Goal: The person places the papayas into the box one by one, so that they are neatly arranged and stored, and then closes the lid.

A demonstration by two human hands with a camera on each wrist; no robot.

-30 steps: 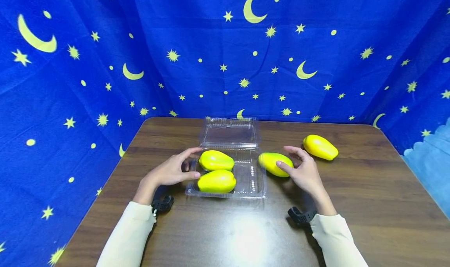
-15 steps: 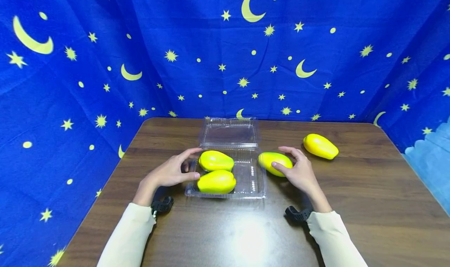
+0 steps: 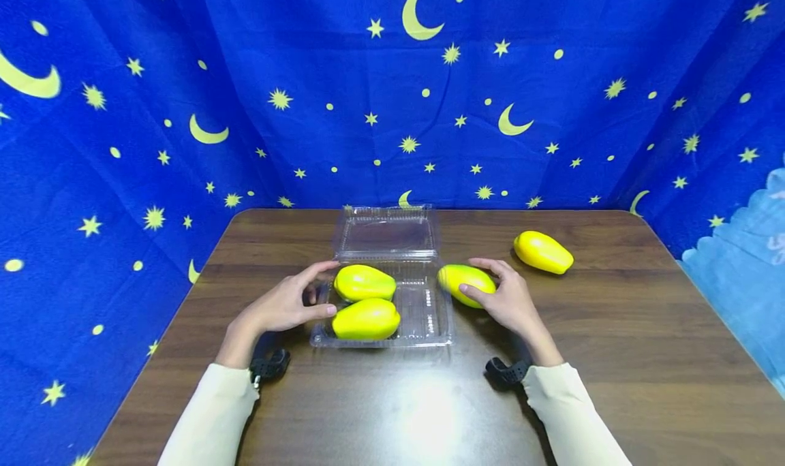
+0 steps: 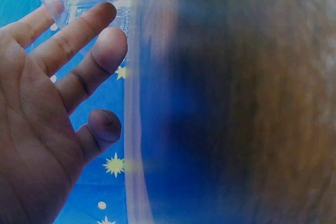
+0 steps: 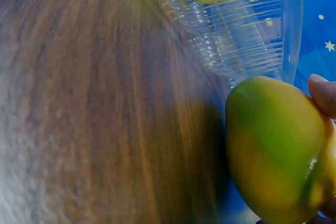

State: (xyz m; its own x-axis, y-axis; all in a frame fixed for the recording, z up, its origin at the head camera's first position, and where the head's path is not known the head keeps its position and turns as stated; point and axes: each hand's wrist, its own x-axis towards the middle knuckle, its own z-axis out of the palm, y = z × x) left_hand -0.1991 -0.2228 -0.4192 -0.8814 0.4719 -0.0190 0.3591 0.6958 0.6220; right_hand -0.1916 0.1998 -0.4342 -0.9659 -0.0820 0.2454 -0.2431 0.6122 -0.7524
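Observation:
A clear plastic clamshell box (image 3: 422,330) lies with its lid (image 3: 388,233) folded back. Two yellow papayas sit in its left part, a rear papaya (image 3: 364,283) and a front papaya (image 3: 366,319). My left hand (image 3: 283,304) is at the box's left side, fingers spread, thumb tip close to the front papaya; the left wrist view shows its palm facing the box and nothing in it. My right hand (image 3: 508,302) holds a green-yellow papaya (image 5: 278,150) between thumb and fingers, just beyond the box's right rim. In the head view this papaya overlaps that rim.
Another yellow papaya (image 3: 543,252) lies at the back right of the brown wooden table (image 3: 613,357). Behind the table hangs a blue curtain (image 3: 343,64) with moons and stars. Light blue cloth (image 3: 745,261) shows at the far right.
My right hand has moved left, its thumb and fingers further over the papaya beside the box. The left hand keeps its place at the box. The head view has turned slightly right.

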